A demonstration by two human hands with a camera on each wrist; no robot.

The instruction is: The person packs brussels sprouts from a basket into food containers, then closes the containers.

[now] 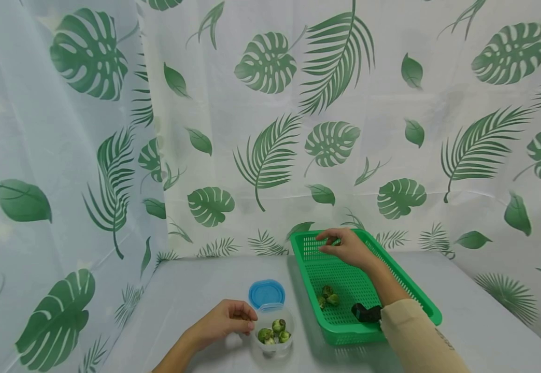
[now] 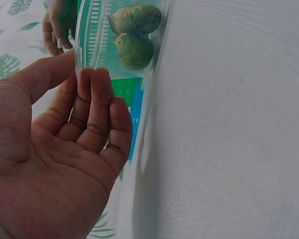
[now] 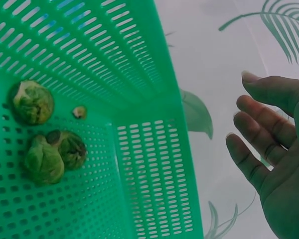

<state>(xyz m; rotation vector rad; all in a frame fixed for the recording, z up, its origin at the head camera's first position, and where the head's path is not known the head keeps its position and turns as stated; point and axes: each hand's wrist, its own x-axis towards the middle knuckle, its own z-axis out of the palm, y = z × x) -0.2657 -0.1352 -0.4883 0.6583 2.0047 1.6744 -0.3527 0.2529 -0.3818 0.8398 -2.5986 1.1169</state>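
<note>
A clear plastic container (image 1: 272, 353) holding several Brussels sprouts (image 1: 278, 325) stands on the table. My left hand (image 1: 227, 324) is at its left side, the thumb at the rim and curled fingertips against the wall, as the left wrist view shows. Over the far part of a green slotted basket (image 1: 300, 265) hovers my right hand (image 1: 345, 247), fingers loosely bent and holding nothing. In the right wrist view, three Brussels sprouts (image 3: 44, 160) and a small pale scrap (image 3: 79, 112) lie in the basket, apart from that hand (image 3: 284, 134).
A blue lid (image 1: 267, 294) lies flat just behind the container, left of the basket. Leaf-printed curtains (image 1: 270, 155) hang behind and beside the white table (image 1: 224, 274). A black object (image 1: 366, 313) shows at the right sleeve's cuff, over the basket's near end.
</note>
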